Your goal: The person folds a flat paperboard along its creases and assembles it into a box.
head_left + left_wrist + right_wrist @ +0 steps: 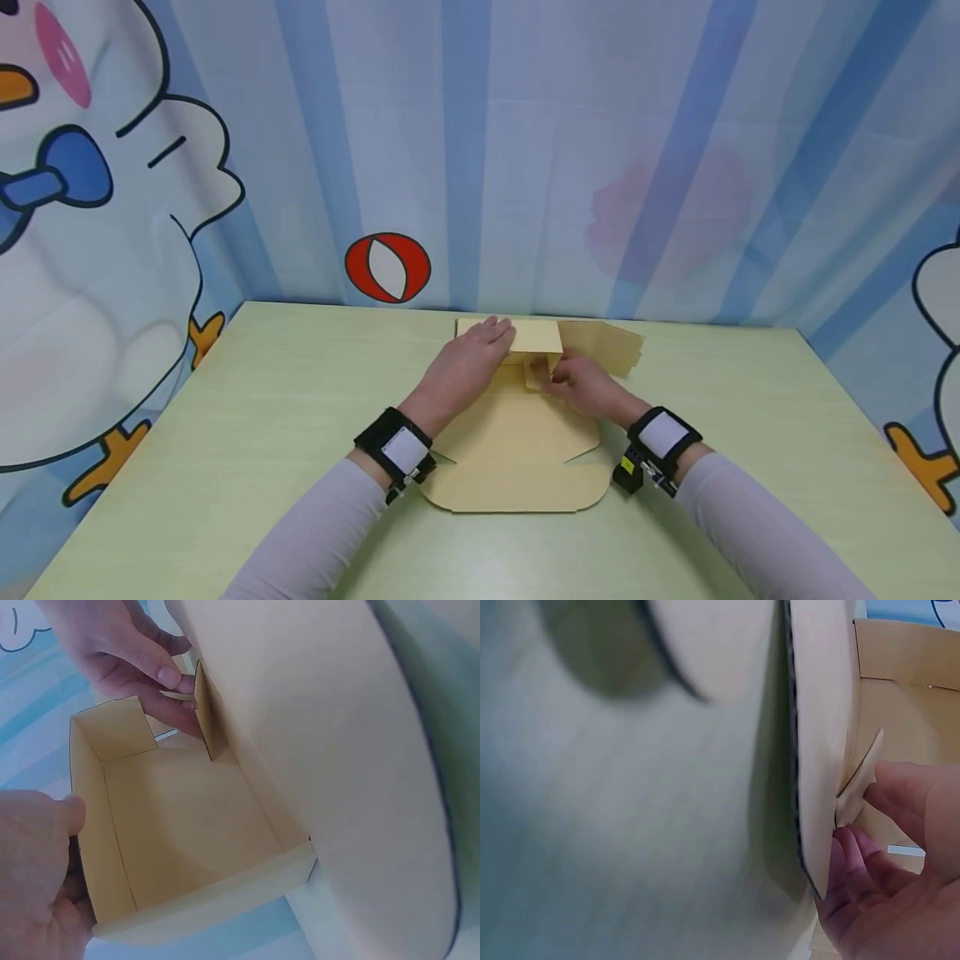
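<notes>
- Box of tan cardboard (535,336), part-folded, sits near the far edge of a pale green tabletop (322,367), its open mouth toward the person.
- Small tan cardboard flap (859,787) stands at the box's right end; the bare right hand (592,387) pinches it between thumb and fingers.
- Bare left hand (465,367) grips the upper wall near its left end, thumb at the rim, fingers behind.
- The step seems to be working this flap into line. Pressing close to its crease should serve better than pulling the tip, which could kink the thin board; a light left-hand hold should steady the wall without bowing it.
- Broad flat tan lid panel (517,429) spreads in front; leaning on it could skew the folds.
- Angled tan side panel (600,343) juts out rightward, best kept from snagging the right hand.
- Blue-striped curtain (540,167) hangs behind.
</notes>
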Demonstrator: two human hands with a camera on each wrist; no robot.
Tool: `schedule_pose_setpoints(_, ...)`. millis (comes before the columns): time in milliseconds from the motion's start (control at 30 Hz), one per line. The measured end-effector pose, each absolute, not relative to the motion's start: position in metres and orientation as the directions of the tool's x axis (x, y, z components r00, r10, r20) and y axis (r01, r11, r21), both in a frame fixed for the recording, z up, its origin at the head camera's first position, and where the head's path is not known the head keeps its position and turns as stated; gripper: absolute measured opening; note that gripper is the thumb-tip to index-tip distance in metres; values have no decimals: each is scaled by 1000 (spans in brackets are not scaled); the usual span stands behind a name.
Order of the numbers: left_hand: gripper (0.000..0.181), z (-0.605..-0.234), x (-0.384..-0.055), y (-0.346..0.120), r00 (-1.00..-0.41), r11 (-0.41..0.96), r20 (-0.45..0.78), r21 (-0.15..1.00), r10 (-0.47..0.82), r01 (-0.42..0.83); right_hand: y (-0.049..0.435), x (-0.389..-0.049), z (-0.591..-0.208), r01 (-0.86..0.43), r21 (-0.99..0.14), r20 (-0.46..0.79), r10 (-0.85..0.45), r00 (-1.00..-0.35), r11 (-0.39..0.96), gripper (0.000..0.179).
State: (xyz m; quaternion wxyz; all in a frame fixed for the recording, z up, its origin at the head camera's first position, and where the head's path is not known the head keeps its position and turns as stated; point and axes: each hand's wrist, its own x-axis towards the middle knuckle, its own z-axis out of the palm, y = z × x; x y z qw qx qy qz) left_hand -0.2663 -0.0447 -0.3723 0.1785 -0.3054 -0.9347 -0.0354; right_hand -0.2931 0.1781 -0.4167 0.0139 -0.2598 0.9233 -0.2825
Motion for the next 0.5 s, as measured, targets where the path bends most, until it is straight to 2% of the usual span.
schedule_pose_setpoints(333, 38, -373, -265, -44, -745, 810, 360, -50, 561, 585, 176, -296, -420, -491, -457, 72, -519, -852, 742, 24)
schedule_pose_setpoints(500, 37, -372, -265, -44, -747, 813, 363, -53, 557, 580, 176, -295, -419, -550, -428, 113, -562, -819, 717, 25)
